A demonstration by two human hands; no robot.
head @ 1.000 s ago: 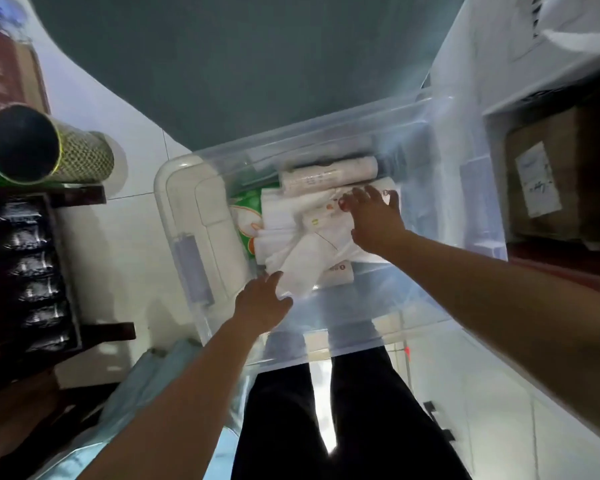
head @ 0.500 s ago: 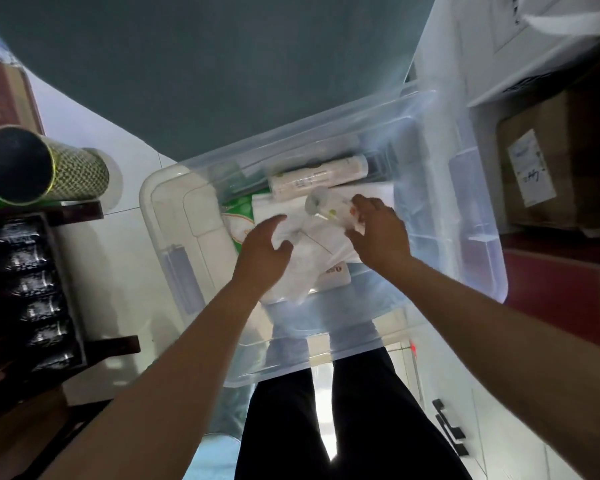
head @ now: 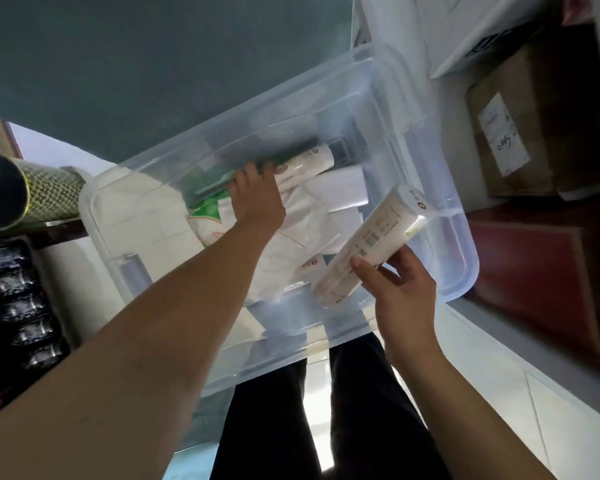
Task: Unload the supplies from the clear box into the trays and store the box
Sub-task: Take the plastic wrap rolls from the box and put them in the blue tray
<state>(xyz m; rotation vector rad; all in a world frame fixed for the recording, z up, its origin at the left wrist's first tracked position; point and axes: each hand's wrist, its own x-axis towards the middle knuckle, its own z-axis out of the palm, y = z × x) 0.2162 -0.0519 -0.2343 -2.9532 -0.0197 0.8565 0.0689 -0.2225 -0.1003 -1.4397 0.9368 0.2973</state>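
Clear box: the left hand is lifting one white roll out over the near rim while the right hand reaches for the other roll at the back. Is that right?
Hands are swapped. In the head view the right hand holds the white roll lifted out of the clear box, and the left hand reaches for the other roll at the back.

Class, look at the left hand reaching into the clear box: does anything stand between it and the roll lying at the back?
Nothing visible does. The left hand is already at the near end of the back roll, above the white bags inside the clear box. The right hand holds another roll off to the side.
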